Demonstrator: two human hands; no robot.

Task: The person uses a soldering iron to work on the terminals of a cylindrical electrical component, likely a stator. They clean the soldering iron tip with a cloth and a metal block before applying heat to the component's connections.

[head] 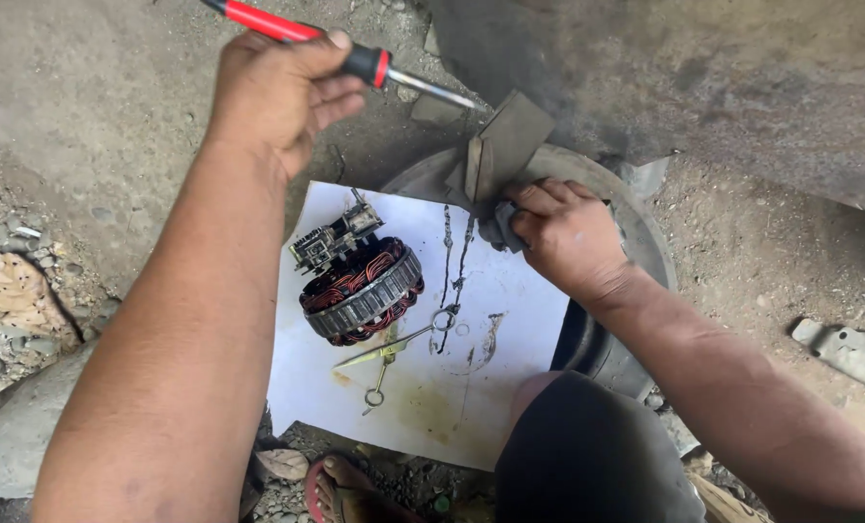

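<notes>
Ground: I see bare dirt ground point(113, 126), grey-brown and scattered with small stones and dry leaves on the left.
Base: a round, dark disc-like part point(636, 242) lies on the dirt.
Sheet: a white sheet point(510, 320) rests across the disc, stained with oil and dark streaks.
On the sheet: a stator with copper windings point(360, 291) sits at its left; thin metal rods with ring ends point(394, 349) lie just beside it.
Far right: a grey metal bracket point(844, 349) lies on the dirt.
</notes>
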